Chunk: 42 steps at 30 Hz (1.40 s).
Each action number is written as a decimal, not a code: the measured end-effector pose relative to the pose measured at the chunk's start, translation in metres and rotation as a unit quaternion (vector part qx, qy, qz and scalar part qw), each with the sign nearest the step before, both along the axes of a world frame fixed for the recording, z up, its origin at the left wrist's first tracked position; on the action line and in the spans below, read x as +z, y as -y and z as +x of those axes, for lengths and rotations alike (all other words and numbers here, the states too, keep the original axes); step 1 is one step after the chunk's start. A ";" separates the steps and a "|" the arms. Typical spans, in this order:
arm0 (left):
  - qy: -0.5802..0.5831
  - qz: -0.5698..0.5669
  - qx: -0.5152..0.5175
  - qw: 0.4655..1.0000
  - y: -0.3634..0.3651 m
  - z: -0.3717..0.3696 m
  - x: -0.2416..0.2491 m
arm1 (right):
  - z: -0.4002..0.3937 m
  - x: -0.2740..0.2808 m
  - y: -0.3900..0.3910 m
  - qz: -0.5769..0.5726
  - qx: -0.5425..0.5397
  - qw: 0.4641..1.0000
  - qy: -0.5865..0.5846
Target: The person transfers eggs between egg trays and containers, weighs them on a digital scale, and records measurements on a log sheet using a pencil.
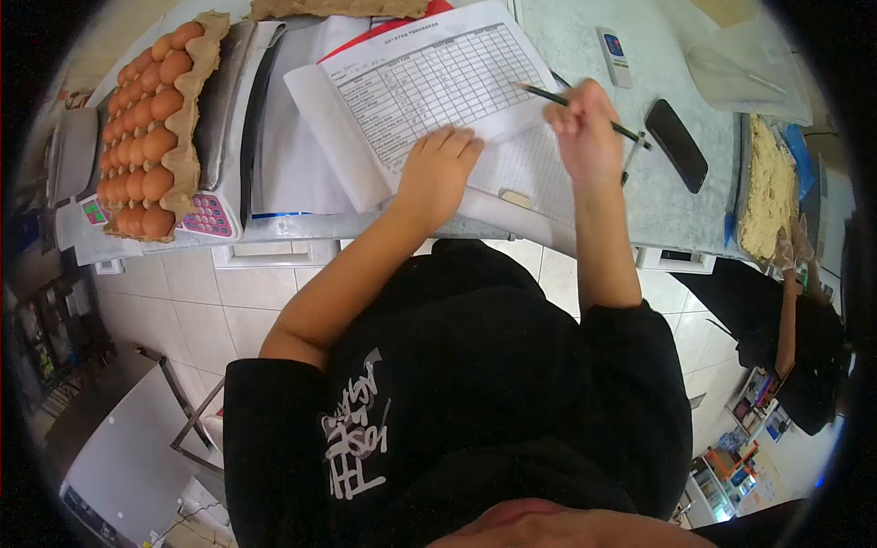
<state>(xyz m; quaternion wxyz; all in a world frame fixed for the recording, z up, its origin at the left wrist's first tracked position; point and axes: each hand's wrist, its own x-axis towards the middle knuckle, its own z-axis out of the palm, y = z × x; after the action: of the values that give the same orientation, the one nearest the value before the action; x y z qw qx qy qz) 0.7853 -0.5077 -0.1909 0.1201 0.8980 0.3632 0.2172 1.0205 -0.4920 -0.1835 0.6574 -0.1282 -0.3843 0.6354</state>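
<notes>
My left hand (434, 173) lies with its fingers flat on the lower edge of a printed table sheet (484, 50), which has handwritten marks in its left columns. In my right hand (587, 132) is a dark pencil (628, 133), slanting across the fingers, its tip over the right side of the sheet. Under the sheet lies a gridded notebook page (525, 169). A small pale eraser (517, 198) rests on that page, near the table's front edge. The lower left part of the sheet's stack curls up beside my left wrist.
At left, a carton of brown eggs (151, 114) stands on a scale with pink keys (208, 215). A black phone (677, 144) and a white remote (615, 57) lie at right. Beyond is a tray of pale dough or crumbs (766, 187), where another person's gloved hands (793, 245) work.
</notes>
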 end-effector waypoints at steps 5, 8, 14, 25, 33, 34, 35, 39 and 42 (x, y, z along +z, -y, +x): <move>0.009 -0.012 -0.009 1.000 0.011 -0.003 0.003 | -0.068 0.026 -0.009 -0.166 -0.112 0.942 0.270; 0.011 0.003 -0.049 0.999 0.019 -0.016 -0.006 | -0.064 -0.022 -0.008 -0.073 -0.164 0.805 0.566; 0.024 -0.003 -0.054 0.998 0.017 -0.019 -0.012 | -0.071 -0.027 -0.001 -0.089 -0.189 0.827 0.522; 0.023 -0.009 -0.026 0.999 0.017 -0.018 -0.010 | -0.071 -0.032 0.001 -0.016 -0.194 0.788 0.584; 0.007 -0.004 -0.026 1.000 0.017 -0.017 -0.012 | -0.072 -0.027 -0.002 0.021 -0.190 0.755 0.627; 0.006 0.000 -0.025 1.000 0.017 -0.017 -0.012 | -0.071 -0.029 -0.002 0.062 -0.195 0.741 0.639; 0.006 -0.001 -0.027 1.000 0.017 -0.017 -0.012 | -0.071 -0.028 -0.001 0.060 -0.195 0.741 0.640; 0.017 -0.004 -0.032 0.999 0.015 -0.016 -0.010 | -0.070 -0.028 0.000 0.002 -0.178 0.766 0.618; 0.014 -0.001 -0.030 0.999 0.015 -0.016 -0.010 | -0.073 -0.028 -0.001 0.015 -0.193 0.761 0.620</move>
<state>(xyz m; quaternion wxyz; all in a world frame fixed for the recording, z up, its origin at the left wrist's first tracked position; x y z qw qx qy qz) 0.7689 -0.5230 -0.2008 0.1331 0.9052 0.3346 0.2259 0.9480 -0.4910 -0.2117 0.3864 -0.5552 -0.6847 0.2714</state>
